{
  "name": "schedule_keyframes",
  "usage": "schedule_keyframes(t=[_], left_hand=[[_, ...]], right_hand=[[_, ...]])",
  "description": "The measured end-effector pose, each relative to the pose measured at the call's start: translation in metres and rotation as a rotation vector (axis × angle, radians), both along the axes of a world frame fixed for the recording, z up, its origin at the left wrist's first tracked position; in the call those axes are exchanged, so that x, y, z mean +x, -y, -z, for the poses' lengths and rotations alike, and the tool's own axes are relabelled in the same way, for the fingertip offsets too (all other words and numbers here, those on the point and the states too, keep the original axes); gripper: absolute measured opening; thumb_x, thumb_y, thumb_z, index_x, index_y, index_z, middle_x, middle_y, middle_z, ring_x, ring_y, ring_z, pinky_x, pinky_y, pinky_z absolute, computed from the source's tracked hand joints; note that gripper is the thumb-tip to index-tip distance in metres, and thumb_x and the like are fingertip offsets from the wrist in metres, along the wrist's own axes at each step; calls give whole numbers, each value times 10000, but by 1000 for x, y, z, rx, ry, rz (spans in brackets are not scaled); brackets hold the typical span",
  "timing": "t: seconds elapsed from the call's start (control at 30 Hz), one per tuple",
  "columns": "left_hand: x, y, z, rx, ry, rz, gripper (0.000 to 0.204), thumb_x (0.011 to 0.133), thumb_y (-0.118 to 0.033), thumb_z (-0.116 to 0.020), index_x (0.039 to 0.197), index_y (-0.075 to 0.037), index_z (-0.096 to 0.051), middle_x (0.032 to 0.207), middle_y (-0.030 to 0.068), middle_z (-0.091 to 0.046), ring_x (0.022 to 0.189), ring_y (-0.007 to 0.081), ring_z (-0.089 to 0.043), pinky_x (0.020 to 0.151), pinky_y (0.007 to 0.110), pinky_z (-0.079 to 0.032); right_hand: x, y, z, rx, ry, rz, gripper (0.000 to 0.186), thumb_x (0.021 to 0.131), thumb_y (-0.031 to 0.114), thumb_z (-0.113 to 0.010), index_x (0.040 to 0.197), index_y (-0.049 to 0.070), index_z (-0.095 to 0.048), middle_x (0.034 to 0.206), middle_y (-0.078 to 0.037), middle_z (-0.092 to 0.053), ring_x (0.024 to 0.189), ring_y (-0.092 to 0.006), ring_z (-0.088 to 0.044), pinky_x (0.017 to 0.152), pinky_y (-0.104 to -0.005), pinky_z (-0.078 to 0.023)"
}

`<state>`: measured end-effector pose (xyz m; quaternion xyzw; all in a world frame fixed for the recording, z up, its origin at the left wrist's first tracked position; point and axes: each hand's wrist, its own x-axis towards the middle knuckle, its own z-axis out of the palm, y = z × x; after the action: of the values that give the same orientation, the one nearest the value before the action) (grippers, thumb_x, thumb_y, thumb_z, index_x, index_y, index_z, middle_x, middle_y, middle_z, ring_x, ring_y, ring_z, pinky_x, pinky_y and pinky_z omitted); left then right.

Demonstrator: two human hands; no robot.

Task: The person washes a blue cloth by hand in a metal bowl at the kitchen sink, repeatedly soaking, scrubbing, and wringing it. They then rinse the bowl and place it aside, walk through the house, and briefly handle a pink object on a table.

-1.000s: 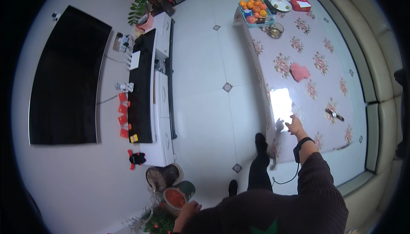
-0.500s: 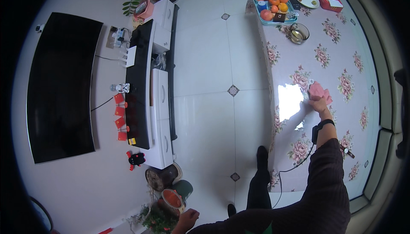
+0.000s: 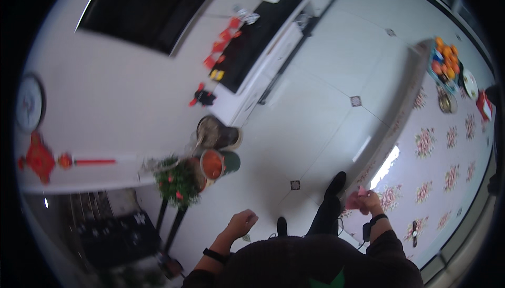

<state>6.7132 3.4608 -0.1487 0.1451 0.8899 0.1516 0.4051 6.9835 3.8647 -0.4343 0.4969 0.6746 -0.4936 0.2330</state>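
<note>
My right hand point(image 3: 371, 202) is closed on a crumpled pink cloth point(image 3: 352, 202) at the near left edge of the flower-patterned table point(image 3: 405, 183). A dark band and a small dark box-like device sit on that wrist. My left hand point(image 3: 242, 224) hangs over the floor, away from the table. Its fingers are curled in, and nothing shows in them. A wristwatch point(image 3: 415, 234) lies on the tabletop to the right of my right hand.
Fruit fills a tray point(image 3: 437, 76) at the table's far end, near a glass bowl point(image 3: 447, 103), a white plate point(image 3: 470, 84) and a red box point(image 3: 484, 106). Flowerpots point(image 3: 212, 164) and a leafy plant point(image 3: 178, 182) stand left, below a low TV cabinet point(image 3: 239, 99).
My view has turned left, bringing a wall clock and a red hanging ornament into sight. My right hand has drawn the pink cloth from mid-table to the near left edge.
</note>
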Motion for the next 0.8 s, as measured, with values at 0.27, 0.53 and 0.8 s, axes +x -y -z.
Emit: schedule_keyframes(t=[0.27, 0.53, 0.8], left_hand=[[70, 222, 6, 206, -33, -395, 257, 905, -276, -618, 989, -34, -636, 891, 161, -677, 840, 311, -654, 757, 373, -508], [185, 491, -23, 404, -117, -905, 231, 937, -221, -609, 989, 3, -605, 882, 64, -654, 828, 145, -639, 759, 285, -506], [209, 625, -43, 929, -84, -1396, 388, 937, -187, -617, 1232, 37, -499, 1063, 139, -628, 922, 218, -654, 836, 322, -525]], right_hand=[[-101, 148, -77, -226, -137, -445, 356, 681, 247, -752, 910, -22, -707, 786, -104, -698, 728, -160, -651, 665, -329, -531], [-215, 462, -189, -357, -313, -637, 281, 719, 210, -759, 897, 5, -688, 813, -42, -683, 717, -124, -621, 650, -298, -520], [-289, 812, -329, 9, -1118, -1764, 507, 757, 349, -711, 1248, 308, -588, 833, -114, -634, 735, -342, -647, 659, -428, -528]])
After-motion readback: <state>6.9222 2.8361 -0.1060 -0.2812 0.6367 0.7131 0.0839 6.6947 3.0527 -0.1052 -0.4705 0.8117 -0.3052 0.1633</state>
